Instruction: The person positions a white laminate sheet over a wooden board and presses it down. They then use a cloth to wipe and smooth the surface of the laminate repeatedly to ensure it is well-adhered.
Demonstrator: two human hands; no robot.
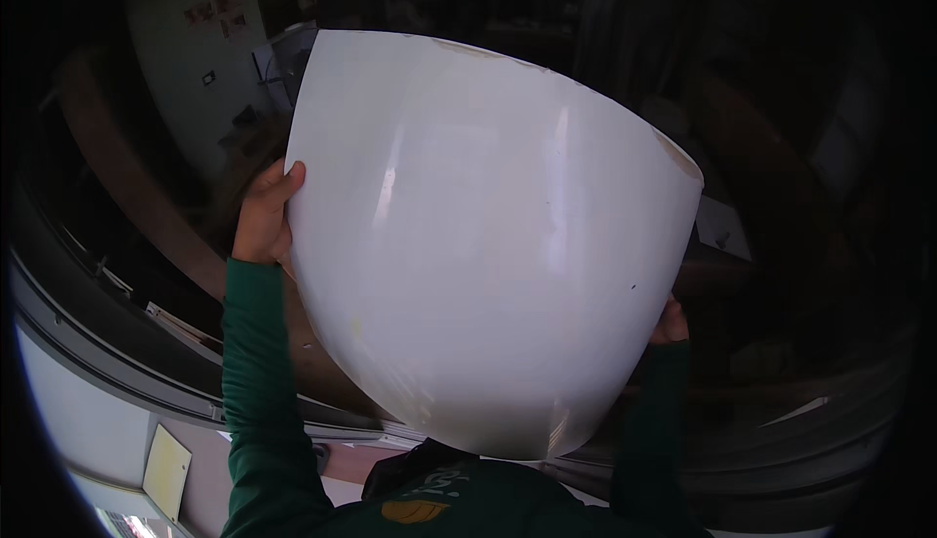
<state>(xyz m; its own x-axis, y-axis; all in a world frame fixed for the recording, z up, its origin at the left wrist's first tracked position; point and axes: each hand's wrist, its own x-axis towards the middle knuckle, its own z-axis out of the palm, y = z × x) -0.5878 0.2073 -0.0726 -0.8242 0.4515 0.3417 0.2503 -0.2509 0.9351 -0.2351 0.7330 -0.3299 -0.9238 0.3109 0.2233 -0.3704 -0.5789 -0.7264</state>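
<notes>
Panel: a large glossy white sheet (488, 245), flat-faced and bent only by the lens, fills the middle of the view; it is lifted clear of any surface and carried in front of the person's chest, its near edge just above the green shirt.
Panel condition: brownish scuffs show along the top edge and at the upper right corner; a few small dark specks sit on the right half.
Left hand (265, 214): clasped on the panel's left edge, thumb lying over the white face, the fingers going behind out of sight; green sleeve (256, 382) runs down from the wrist.
Right hand (670, 323): only the knuckles show at the lower right edge; it seems to be gripping that edge from behind, though the fingers themselves are hidden by the sheet.
Progress: judging by how things lie, the lifting is done and the panel is in mid-carry, held by both edges; setting it down anywhere is not yet done, and no resting place for it shows.
Surroundings: a dim room beyond, with a curved metal door track (117, 343) at lower left, a pale wall (185, 60) with small stickers and a switch at upper left, and dark clutter at right too murky to make out.
</notes>
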